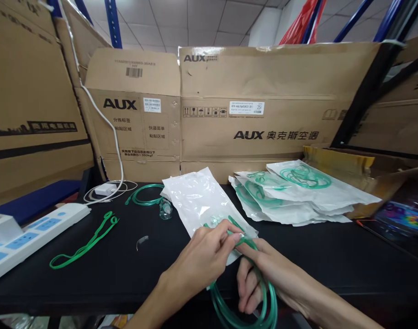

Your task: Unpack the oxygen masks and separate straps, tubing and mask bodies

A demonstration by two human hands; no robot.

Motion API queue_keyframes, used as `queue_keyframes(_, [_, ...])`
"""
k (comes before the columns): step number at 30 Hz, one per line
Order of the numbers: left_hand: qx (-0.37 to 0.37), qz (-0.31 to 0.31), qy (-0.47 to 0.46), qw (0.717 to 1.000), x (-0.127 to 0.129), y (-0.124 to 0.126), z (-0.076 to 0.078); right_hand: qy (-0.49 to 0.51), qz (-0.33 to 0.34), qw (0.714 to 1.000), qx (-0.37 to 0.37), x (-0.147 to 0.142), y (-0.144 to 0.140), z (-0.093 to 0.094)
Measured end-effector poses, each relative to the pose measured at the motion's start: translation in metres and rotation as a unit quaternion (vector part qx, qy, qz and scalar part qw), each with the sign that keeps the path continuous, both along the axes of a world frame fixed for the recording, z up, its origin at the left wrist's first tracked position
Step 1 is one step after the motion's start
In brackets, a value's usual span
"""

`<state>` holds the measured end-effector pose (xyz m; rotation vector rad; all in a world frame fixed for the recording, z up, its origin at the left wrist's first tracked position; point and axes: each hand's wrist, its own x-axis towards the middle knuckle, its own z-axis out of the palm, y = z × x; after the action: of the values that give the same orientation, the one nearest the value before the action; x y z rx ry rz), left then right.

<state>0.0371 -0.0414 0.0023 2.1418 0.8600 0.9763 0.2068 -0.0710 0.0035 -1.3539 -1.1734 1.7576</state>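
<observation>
Coiled translucent green plastic tubing (pixel 229 310) at near table edge, looped over right hand (pixel 260 274); right fingers curled through coil, thumb and forefinger pinched on tube end. Left hand (pixel 205 256) closed narrow, fingertips (pixel 236 237) pinching same tube end at mouth of flat white plastic pouch (pixel 202 201). Beyond: loose green strap (pixel 88 242), white power strip (pixel 30 237), stack of sealed pouches (pixel 298 196), brown cardboard boxes (pixel 263 100).
</observation>
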Motion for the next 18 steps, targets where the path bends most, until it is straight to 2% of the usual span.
queue_keyframes(2, [-0.020, 0.001, -0.001, 1.000, -0.002, 0.002, 0.000, -0.017, 0.024, 0.999, 0.019, 0.000, 0.004, 0.002])
queue_keyframes(4, [-0.041, 0.012, -0.010, 0.999, -0.005, 0.005, 0.000, 0.006, 0.007, 0.999, 0.041, 0.002, 0.006, 0.001])
queue_keyframes(8, [-0.042, 0.057, -0.015, 0.997, -0.005, 0.007, -0.004, 0.120, -0.115, 0.983, 0.073, 0.006, -0.001, -0.006])
queue_keyframes(10, [-0.049, 0.066, -0.017, 0.996, -0.001, 0.005, -0.006, 0.145, -0.145, 0.975, 0.081, 0.005, -0.005, -0.009])
queue_keyframes(15, [-0.089, -0.001, -0.047, 0.995, 0.007, -0.001, -0.007, 0.186, -0.110, 0.971, 0.101, -0.006, 0.000, -0.007])
queue_keyframes(18, [-0.077, 0.012, -0.035, 0.996, 0.007, 0.000, -0.006, 0.211, -0.105, 0.967, 0.100, -0.008, 0.007, -0.006])
